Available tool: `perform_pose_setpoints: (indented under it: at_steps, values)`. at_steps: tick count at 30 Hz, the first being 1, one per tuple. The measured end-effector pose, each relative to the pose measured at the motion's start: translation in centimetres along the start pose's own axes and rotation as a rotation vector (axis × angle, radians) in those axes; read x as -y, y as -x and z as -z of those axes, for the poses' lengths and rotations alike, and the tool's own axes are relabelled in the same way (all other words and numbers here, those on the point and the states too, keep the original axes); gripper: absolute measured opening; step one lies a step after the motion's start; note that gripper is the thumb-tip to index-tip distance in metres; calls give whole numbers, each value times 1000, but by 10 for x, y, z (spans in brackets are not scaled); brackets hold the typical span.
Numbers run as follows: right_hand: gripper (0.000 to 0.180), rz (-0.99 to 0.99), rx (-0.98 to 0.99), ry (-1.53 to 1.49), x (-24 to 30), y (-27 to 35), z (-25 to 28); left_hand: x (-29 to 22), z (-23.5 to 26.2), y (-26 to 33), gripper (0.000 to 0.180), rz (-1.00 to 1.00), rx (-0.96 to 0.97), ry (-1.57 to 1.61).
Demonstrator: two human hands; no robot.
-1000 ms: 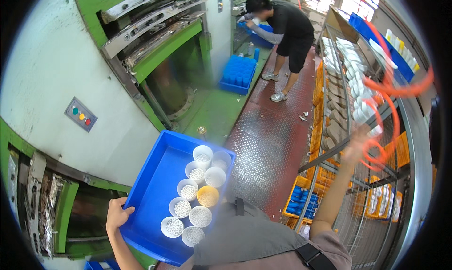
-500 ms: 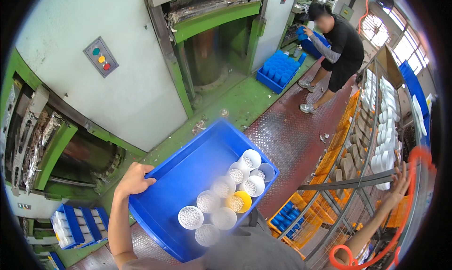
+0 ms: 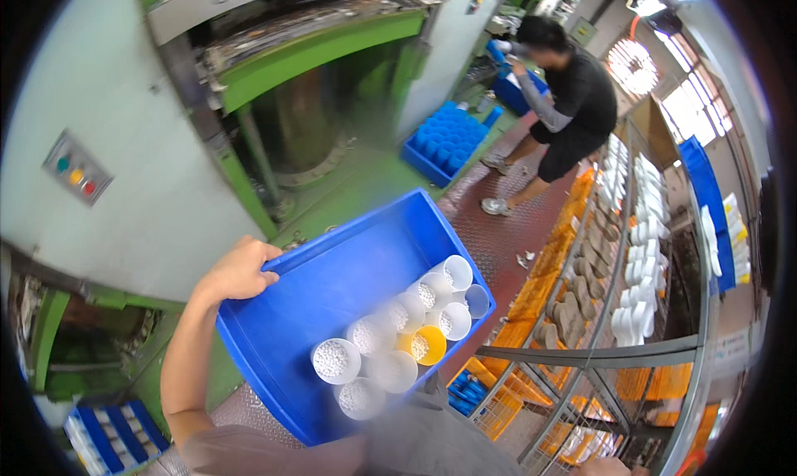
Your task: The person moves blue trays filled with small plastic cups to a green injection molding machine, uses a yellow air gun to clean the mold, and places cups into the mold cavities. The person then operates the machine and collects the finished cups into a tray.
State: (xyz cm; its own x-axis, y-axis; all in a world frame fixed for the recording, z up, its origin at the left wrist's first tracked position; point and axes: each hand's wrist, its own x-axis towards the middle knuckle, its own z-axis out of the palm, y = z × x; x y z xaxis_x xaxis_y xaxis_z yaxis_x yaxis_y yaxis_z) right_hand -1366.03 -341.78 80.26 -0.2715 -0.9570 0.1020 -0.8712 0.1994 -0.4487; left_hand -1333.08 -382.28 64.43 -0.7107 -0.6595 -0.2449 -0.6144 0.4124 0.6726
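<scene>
My left hand [image 3: 241,270] is closed on the left rim of a blue plastic tray [image 3: 332,264], which tilts against my body. Several white cups [image 3: 336,360] filled with small white pellets stand at the tray's right and near side. Among them is one yellow cup [image 3: 428,345] with the same pellets. My right hand [image 3: 604,467] shows only as a sliver at the bottom edge, below the metal rack; its fingers are hidden.
At right a metal rack [image 3: 581,355] holds white and brown sole-shaped pieces and orange baskets. Ahead, a person [image 3: 573,94] in black bends beside a blue crate [image 3: 440,170] of blue cups. Green-framed machines [image 3: 324,61] line the left. Another blue crate [image 3: 70,430] sits lower left.
My right hand has come down from the rack's upright to the bottom edge. The view has swung to the right and forward. The tray stays in my left hand.
</scene>
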Motion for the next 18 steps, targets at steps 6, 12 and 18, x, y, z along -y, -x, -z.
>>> perform_pose_setpoints:
  at_steps: [6, 12, 18]
  values:
    - [40, 36, -617, 396, -51, -1, 38, -31, 19, -105, 19, -111, 64, -62]
    - [23, -277, -1603, 1140, -158, 136, 67, -52, 21, -180, 18, -70, 115, -47]
    - [23, -1140, -1323, 593, -353, 196, -116, -62, 5, -221, 19, -45, 33, -117]
